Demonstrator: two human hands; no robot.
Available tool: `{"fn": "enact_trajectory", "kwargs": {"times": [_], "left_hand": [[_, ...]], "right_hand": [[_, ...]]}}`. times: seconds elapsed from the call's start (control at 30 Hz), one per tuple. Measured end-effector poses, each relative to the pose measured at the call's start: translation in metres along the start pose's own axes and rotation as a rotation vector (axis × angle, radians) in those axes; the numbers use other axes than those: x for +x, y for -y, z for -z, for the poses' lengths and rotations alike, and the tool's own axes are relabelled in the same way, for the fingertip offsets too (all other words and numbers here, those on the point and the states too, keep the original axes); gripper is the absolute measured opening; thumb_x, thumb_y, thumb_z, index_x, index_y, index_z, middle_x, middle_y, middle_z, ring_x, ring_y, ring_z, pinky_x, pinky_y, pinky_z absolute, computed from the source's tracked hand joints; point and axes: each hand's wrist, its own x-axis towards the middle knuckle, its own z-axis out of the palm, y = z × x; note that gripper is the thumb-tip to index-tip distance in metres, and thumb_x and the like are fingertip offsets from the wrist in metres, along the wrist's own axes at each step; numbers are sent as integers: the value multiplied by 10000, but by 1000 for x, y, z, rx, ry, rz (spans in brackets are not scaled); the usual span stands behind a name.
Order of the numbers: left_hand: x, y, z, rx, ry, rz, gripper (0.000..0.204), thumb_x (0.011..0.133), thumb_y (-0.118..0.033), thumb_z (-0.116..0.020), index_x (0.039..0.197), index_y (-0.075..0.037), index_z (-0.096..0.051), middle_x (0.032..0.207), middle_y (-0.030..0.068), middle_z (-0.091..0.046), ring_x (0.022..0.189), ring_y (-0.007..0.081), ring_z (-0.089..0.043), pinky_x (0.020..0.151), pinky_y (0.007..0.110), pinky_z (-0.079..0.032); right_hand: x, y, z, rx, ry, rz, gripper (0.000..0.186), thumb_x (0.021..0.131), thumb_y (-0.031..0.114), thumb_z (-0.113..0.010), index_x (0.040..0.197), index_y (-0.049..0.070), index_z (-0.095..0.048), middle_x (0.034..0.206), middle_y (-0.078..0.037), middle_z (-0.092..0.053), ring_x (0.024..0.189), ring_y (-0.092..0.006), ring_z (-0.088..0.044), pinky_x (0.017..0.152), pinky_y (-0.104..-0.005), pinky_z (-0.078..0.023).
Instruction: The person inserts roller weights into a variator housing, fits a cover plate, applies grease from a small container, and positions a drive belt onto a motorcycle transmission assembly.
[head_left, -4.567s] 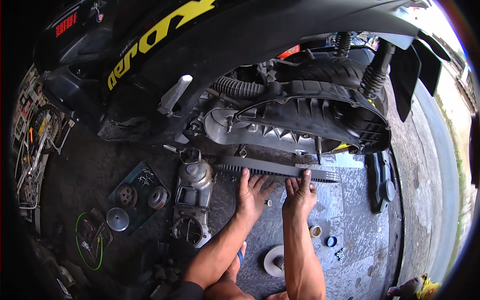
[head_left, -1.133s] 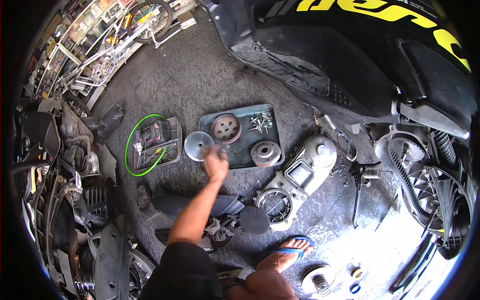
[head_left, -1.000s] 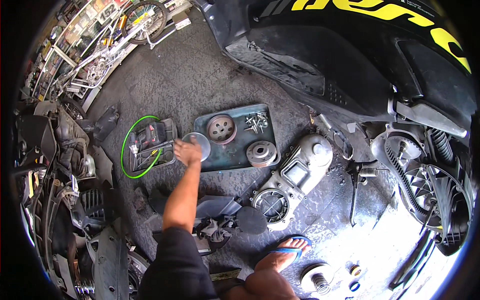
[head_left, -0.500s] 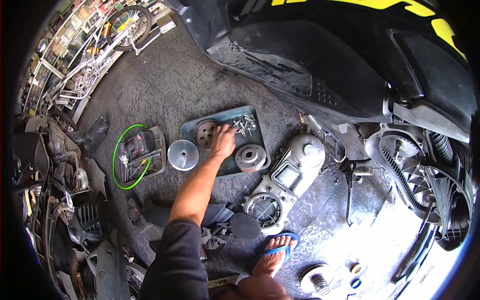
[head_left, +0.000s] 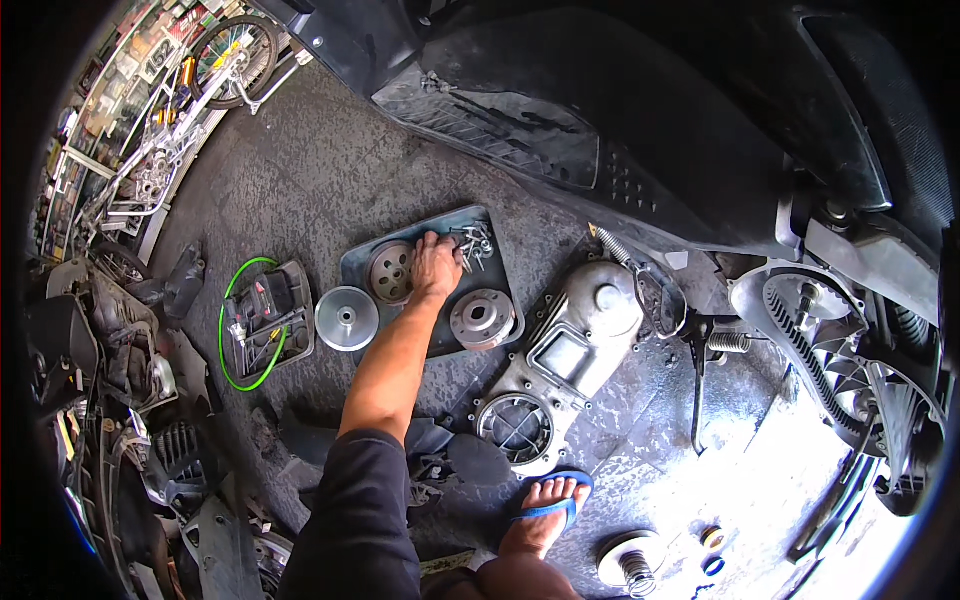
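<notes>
One tray (head_left: 438, 336) on mottled floor (head_left: 290, 170); wheel (head_left: 237, 62) beyond.

On the floor (head_left: 300, 160), a tray (head_left: 498, 275) is flanked by a pulley disc (head_left: 335, 327) at left and a transmission cover (head_left: 585, 318) at right. In the tray, a clutch drum (head_left: 388, 275) is placed left, bolts (head_left: 477, 245) far right and a clutch assembly (head_left: 482, 319) near right.

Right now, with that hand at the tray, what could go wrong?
The left hand is close to loose metal fasteners in the tray, so a knock might scatter some. The silver disc at the tray's edge could be nudged by the forearm. Bare toes near the metal cover could be hurt by a dropped part.
</notes>
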Motion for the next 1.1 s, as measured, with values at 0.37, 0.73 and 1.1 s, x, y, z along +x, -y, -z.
{"fn": "enact_trajectory", "kwargs": {"times": [0.37, 0.73, 1.1], "left_hand": [[17, 9, -13, -112, 62, -67, 259, 741, -85, -641, 995, -117, -685, 1074, 187, -557, 1014, 396, -544, 890, 463, -467], [15, 8, -12, -77, 116, 14, 199, 748, -168, -655, 912, -60, -686, 1102, 219, -570, 1002, 405, -565, 876, 465, -474], [17, -6, -10, -81, 221, 65, 246, 776, -136, -669, 1017, -87, -652, 1094, 198, -555, 1057, 402, -540, 915, 451, -470]], "right_hand": [[-2, 5, -5, -60, -21, 42, 383, 868, 115, -667, 1201, 81, -481, 863, -121, -625, 642, -197, -615, 509, -289, -521], [10, -5, 2, -36, -27, 15, 443, 853, 87, -676, 1239, 78, -459, 926, -140, -633, 671, -214, -632, 523, -307, -532], [5, 9, -9, -107, -7, 45, 465, 840, 37, -672, 1258, 52, -467, 909, -137, -652, 624, -190, -627, 504, -290, -522]]}}
